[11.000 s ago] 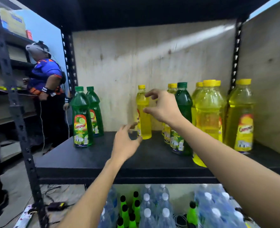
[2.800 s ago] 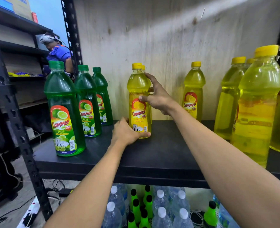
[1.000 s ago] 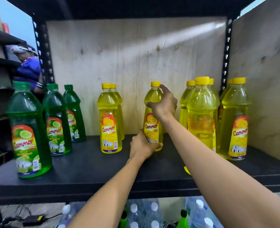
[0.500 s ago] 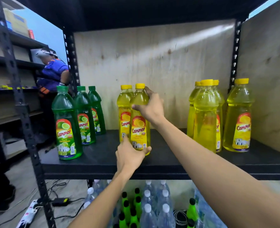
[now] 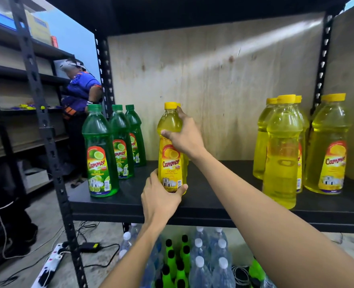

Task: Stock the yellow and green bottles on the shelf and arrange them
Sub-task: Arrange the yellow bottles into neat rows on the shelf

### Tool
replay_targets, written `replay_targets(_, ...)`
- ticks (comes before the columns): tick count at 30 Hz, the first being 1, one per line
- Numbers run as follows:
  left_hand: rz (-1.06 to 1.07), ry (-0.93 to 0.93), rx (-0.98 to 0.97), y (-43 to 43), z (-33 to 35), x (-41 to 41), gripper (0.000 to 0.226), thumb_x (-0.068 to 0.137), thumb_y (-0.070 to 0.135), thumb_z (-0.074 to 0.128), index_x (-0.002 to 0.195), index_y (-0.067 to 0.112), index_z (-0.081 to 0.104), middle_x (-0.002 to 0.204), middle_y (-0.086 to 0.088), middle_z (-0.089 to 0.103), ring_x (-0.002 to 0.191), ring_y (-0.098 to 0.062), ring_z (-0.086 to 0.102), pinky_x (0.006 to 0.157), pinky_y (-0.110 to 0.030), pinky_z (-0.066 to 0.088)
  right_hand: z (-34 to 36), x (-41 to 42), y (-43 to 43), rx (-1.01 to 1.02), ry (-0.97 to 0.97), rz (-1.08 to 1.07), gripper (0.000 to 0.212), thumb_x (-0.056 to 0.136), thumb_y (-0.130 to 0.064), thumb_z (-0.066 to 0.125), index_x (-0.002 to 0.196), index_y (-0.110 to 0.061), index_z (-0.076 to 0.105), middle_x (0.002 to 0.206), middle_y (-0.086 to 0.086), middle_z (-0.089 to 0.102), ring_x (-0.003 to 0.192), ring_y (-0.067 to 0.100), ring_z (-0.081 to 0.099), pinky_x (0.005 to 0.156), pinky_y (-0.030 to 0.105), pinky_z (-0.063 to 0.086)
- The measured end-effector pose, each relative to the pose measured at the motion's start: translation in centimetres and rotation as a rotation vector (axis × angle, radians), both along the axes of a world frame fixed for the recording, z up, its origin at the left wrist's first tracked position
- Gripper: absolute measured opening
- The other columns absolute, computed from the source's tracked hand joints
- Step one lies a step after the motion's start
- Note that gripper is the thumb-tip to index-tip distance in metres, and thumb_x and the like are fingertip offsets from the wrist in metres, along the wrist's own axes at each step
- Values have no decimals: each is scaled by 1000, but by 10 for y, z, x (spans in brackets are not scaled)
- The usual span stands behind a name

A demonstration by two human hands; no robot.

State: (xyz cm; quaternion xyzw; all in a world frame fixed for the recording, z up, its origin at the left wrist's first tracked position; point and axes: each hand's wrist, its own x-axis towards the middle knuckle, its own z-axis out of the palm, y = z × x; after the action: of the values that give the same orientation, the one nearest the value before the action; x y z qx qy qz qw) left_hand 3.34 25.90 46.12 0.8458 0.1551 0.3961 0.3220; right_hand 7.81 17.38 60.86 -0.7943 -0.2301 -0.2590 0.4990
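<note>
Two hands hold one upright yellow bottle (image 5: 170, 142) at the middle of the black shelf (image 5: 223, 196). The left hand (image 5: 161, 199) is wrapped around its base, thumb beside the label; the right hand (image 5: 185, 135) is closed around its shoulder below the yellow cap. A second yellow bottle stands directly behind it, mostly hidden. Three green bottles (image 5: 100, 154) stand in a row running toward the back on the shelf's left side, well apart from the held bottle. A cluster of yellow bottles (image 5: 282, 154) occupies the right side. Clear and green bottles (image 5: 199, 265) stand on the floor below the shelf.
</note>
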Motion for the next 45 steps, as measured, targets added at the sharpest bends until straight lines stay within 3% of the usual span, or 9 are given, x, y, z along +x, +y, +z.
replay_targets(11, 48, -16, 84, 1, -10, 2, 94, 69, 71, 70, 141, 19, 40, 122, -2, 59, 114, -22, 59, 96, -40, 49, -5, -3, -1, -52, -91, -11, 91, 82, -39, 79, 155, -17, 30, 144, 6, 55, 130, 27, 53, 105, 40, 46)
replay_targets(19, 38, -5, 106, 1, -11, 2, 95, 69, 71, 70, 142, 18, 39, 125, -3, 58, 117, -24, 58, 97, -41, 47, -11, -11, -12, -35, -27, 30, 84, 83, -35, 79, 153, -20, 34, 146, 6, 53, 136, 27, 45, 109, 39, 40)
replay_targets(24, -2, -71, 105, -5, -10, -5, 121, 69, 59, 80, 157, 11, 11, 156, -10, 23, 141, -31, 29, 114, -49, 32, -42, -41, -62, 10, 93, 78, 58, 85, -34, 76, 138, -22, 56, 120, 1, 67, 108, 13, 64, 93, 39, 56)
replay_targets(28, -34, -373, 457, -43, -19, -24, 98, 73, 44, 82, 152, 8, 36, 147, -14, 36, 126, -34, 43, 96, -51, 43, -55, -68, -121, 97, -65, -35, 28, 86, -23, 76, 113, -23, 70, 101, -8, 72, 78, -6, 66, 72, 11, 53)
replay_targets(31, -423, -415, 366, -101, -19, -29, 70, 80, 33, 79, 143, 17, 52, 133, 2, 50, 119, -14, 53, 99, -40, 48, -47, -81, -167, 219, -252, -221, 18, 86, -17, 74, 103, -20, 71, 92, -8, 71, 78, 4, 66, 71, 22, 56)
replay_targets(33, -596, -231, 144, -139, -8, -28, 72, 80, 44, 76, 144, 25, 49, 132, 12, 49, 115, -4, 54, 98, -32, 49, -38, -85, -194, 255, -347, -378, 19, 86, -19, 74, 104, -23, 68, 94, -6, 67, 80, 7, 64, 71, 30, 57)
replay_targets(37, -637, 28, -21, -195, 12, -15, 96, 66, 62, 78, 147, 26, 39, 141, 9, 49, 130, -12, 48, 105, -27, 41, -23, -77, -230, 215, -264, -522, 44, 79, -33, 80, 119, -30, 60, 110, -2, 58, 100, 14, 60, 87, 40, 55)
replay_targets(41, -586, 101, -74, -220, 14, -4, 76, 58, 67, 76, 122, 31, 56, 109, 7, 69, 105, -18, 65, 87, -31, 51, -8, -65, -234, 67, -113, -442, 75, 73, -45, 83, 137, -28, 47, 123, 1, 57, 117, 21, 56, 97, 41, 50)
replay_targets(45, -571, 100, -95, -222, 10, -1, 64, 63, 66, 73, 114, 30, 60, 99, 8, 71, 94, -19, 67, 84, -32, 53, 0, -56, -229, 5, -67, -423, 83, 72, -39, 87, 140, -25, 42, 132, 5, 59, 124, 26, 55, 98, 44, 50)
